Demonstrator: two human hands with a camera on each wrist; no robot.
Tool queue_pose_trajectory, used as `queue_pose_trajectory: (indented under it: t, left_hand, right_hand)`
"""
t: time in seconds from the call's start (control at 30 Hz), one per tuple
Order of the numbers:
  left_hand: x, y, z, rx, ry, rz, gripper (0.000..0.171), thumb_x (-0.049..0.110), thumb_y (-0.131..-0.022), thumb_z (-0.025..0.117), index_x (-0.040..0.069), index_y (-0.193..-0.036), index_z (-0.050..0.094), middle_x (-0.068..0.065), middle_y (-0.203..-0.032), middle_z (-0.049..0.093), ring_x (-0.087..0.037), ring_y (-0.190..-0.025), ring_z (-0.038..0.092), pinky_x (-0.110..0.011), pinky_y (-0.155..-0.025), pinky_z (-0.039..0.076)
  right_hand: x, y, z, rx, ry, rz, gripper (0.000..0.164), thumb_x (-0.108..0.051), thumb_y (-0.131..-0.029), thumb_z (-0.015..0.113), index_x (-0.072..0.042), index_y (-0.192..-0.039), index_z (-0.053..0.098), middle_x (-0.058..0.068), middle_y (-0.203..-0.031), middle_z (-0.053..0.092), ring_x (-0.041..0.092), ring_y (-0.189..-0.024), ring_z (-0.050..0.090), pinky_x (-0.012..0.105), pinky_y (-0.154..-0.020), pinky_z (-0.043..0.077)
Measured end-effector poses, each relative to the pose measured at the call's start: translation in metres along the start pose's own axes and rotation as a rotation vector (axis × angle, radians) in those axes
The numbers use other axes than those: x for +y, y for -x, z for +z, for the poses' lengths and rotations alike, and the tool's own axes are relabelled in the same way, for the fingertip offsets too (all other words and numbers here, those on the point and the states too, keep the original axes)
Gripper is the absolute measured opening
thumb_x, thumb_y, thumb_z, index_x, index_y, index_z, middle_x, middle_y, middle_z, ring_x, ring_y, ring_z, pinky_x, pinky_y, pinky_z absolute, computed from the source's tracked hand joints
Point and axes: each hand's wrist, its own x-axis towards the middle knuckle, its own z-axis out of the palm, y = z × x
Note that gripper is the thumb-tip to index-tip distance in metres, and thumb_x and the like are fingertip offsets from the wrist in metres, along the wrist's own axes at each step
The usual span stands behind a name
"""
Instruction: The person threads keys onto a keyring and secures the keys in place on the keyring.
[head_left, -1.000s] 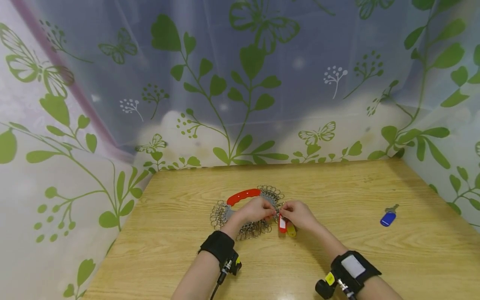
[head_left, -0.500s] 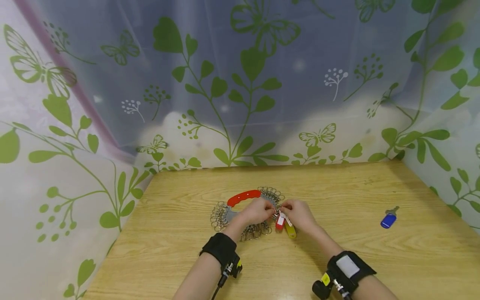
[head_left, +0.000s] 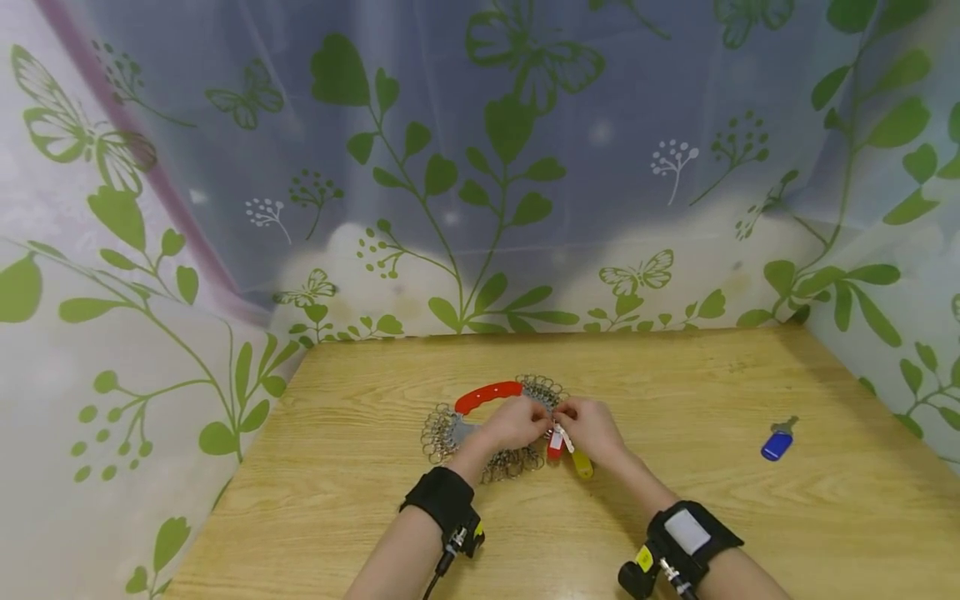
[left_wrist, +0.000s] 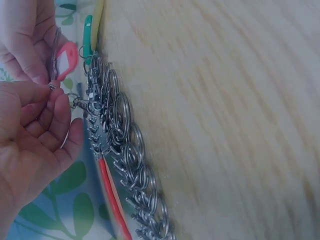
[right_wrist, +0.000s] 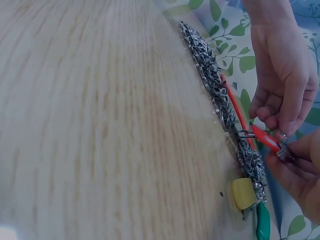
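In the middle of the table lies a key holder with a red handle (head_left: pixel 487 396) and a fringe of metal split rings (left_wrist: pixel 122 107). My left hand (head_left: pixel 516 422) pinches a small metal ring (left_wrist: pixel 52 87) between thumb and fingertip at the holder's right side. Close against it, my right hand (head_left: pixel 592 429) pinches a silver key (head_left: pixel 565 437) that shares its ring with a red key tag (right_wrist: pixel 265 138). Fingers partly cover where ring and key meet. A yellow key tag (head_left: pixel 582 464) and a green key tag (left_wrist: pixel 87 37) hang from the holder nearby.
A blue key tag with a key (head_left: pixel 777 439) lies on the wooden table (head_left: pixel 360 517) at the right. Patterned curtains (head_left: pixel 480 208) enclose the table at the back and both sides. Each wrist wears a black strap (head_left: pixel 438 502) with a camera and cable.
My right hand has shifted slightly left, towards the left hand. The red tag has swung left, and the silver key now shows beside it. The left hand has hardly moved.
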Motion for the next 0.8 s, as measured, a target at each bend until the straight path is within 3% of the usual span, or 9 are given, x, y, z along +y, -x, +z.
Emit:
queue_pose_trajectory:
  t: [0.3, 0.43, 0.53, 0.67, 0.8]
  left_hand:
    - [-0.0030, 0.0001, 0.0015, 0.043, 0.013, 0.030, 0.022, 0.013, -0.095, 0.052, 0.004, -0.079, 0.065, 0.003, -0.053, 0.037, -0.010, -0.046, 0.030, -0.023, -0.050, 0.028]
    - [-0.0046, 0.0002, 0.0013, 0.050, 0.015, 0.050, 0.032, 0.011, -0.095, 0.051, 0.010, -0.063, 0.050, 0.003, -0.053, 0.029, -0.010, -0.046, 0.026, -0.023, -0.050, 0.026]
    - [-0.0053, 0.0000, 0.0013, 0.058, 0.000, 0.056, 0.038, 0.010, -0.095, 0.051, 0.014, -0.060, 0.038, 0.002, -0.053, 0.025, -0.010, -0.046, 0.024, -0.023, -0.051, 0.025]
    - [-0.0042, 0.0012, 0.0005, 0.061, -0.018, 0.032, 0.033, 0.010, -0.096, 0.050, 0.010, -0.063, 0.048, 0.002, -0.053, 0.027, -0.011, -0.046, 0.024, -0.023, -0.051, 0.026]
    - [-0.0034, 0.0023, 0.0010, 0.067, -0.028, 0.013, 0.022, 0.009, -0.096, 0.050, 0.006, -0.081, 0.066, 0.002, -0.055, 0.036, -0.011, -0.047, 0.029, -0.023, -0.051, 0.028]
  right_hand:
    - [-0.0021, 0.0019, 0.0004, -0.008, 0.022, -0.045, 0.005, -0.001, -0.084, 0.064, -0.001, -0.085, 0.069, 0.006, -0.078, 0.067, 0.011, -0.062, 0.057, 0.026, -0.056, 0.046]
    - [-0.0014, 0.0019, 0.0028, -0.020, 0.018, -0.048, 0.005, -0.001, -0.085, 0.064, -0.002, -0.085, 0.069, 0.005, -0.078, 0.067, 0.008, -0.060, 0.055, 0.024, -0.054, 0.045]
    - [-0.0035, 0.0028, 0.0032, -0.027, 0.033, -0.072, 0.005, 0.000, -0.084, 0.064, -0.002, -0.084, 0.068, 0.005, -0.077, 0.066, 0.008, -0.059, 0.054, 0.023, -0.054, 0.045]
    - [-0.0072, 0.0042, 0.0040, -0.025, 0.077, -0.107, 0.005, 0.000, -0.084, 0.064, -0.003, -0.083, 0.068, 0.004, -0.077, 0.065, 0.008, -0.061, 0.054, 0.024, -0.056, 0.045]
    - [-0.0087, 0.0051, 0.0046, -0.029, 0.089, -0.101, 0.005, -0.001, -0.086, 0.063, -0.004, -0.084, 0.068, 0.003, -0.078, 0.064, 0.008, -0.063, 0.054, 0.024, -0.056, 0.045]
